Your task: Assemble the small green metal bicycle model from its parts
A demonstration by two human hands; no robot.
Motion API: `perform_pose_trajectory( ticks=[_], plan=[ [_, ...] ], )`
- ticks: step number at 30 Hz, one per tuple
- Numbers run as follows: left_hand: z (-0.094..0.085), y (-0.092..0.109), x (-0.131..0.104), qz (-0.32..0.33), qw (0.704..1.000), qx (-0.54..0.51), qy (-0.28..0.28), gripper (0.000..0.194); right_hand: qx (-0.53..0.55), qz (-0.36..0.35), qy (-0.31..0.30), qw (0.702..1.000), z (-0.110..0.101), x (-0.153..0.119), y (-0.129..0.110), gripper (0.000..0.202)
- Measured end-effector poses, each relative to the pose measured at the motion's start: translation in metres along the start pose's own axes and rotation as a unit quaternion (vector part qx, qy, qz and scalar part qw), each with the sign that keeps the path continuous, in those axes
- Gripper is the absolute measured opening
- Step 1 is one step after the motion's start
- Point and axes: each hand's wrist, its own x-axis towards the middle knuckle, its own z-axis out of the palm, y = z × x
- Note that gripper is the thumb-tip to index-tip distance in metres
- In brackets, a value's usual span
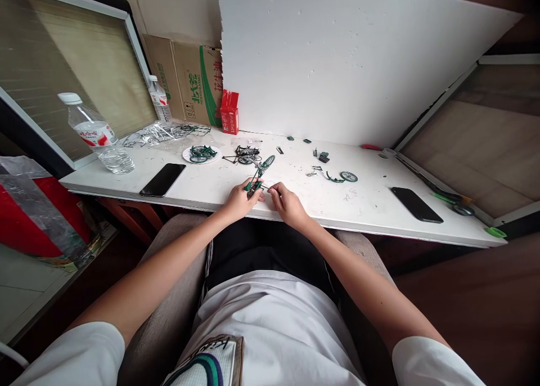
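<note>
Steadiness counts most here: we hold the small green model bicycle (258,175) just above the near edge of the surface (291,169), one wheel jutting up and away from us. Our left hand (239,200) grasps its lower end, while the fingers of our right hand (289,203) pinch what looks like a thin piece (265,189) just beside it. We do best to support the frame close to the joint, bring the piece in straight and press lightly, since parts this slender could bend or snap. Resting our wrists on the edge should calm any tremble. Our left fingers cover the bicycle's lower part, and we cannot tell whether the thin piece touches it or what shape its end has. The loose wheel (349,176) to the right shows clearly, but the green parts (202,153) heaped on the plate (186,154) merge into a tangle.
</note>
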Motion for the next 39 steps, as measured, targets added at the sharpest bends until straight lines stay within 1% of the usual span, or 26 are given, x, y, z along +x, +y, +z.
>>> perform_pose_trajectory(
  ticks=[6,13,20,25,29,32,39],
  plan=[
    [-0.0011,0.0012,0.0004,0.001,1.0,0.005,0.0,0.037,-0.013,-0.022,-0.007,1.0,-0.0017,-0.0002,-0.0007,0.048],
    [-0.0006,0.0019,-0.0009,0.006,1.0,0.008,-0.001,0.035,0.014,-0.009,-0.02,1.0,-0.007,-0.0003,-0.0028,0.055],
    [0.0016,-0.0018,-0.0026,0.011,1.0,0.021,0.007,0.034,0.017,0.002,-0.02,1.0,-0.009,-0.0014,-0.0075,0.058],
    [0.0027,-0.0005,-0.0034,0.014,1.0,0.027,0.009,0.033,0.015,0.0,-0.018,1.0,-0.0082,-0.002,-0.0065,0.056],
    [0.0036,0.0003,-0.0037,0.029,0.999,0.037,0.017,0.032,0.002,-0.006,-0.015,1.0,-0.008,-0.0023,-0.0063,0.054],
    [0.0042,0.0002,-0.0041,0.039,0.998,0.041,0.021,0.031,-0.006,-0.006,-0.015,1.0,-0.0079,-0.0024,-0.0063,0.056],
    [0.0038,0.0043,-0.0052,0.039,0.998,0.044,0.018,0.029,0.001,0.006,-0.022,1.0,-0.0088,-0.0028,-0.0085,0.058]
  ],
)
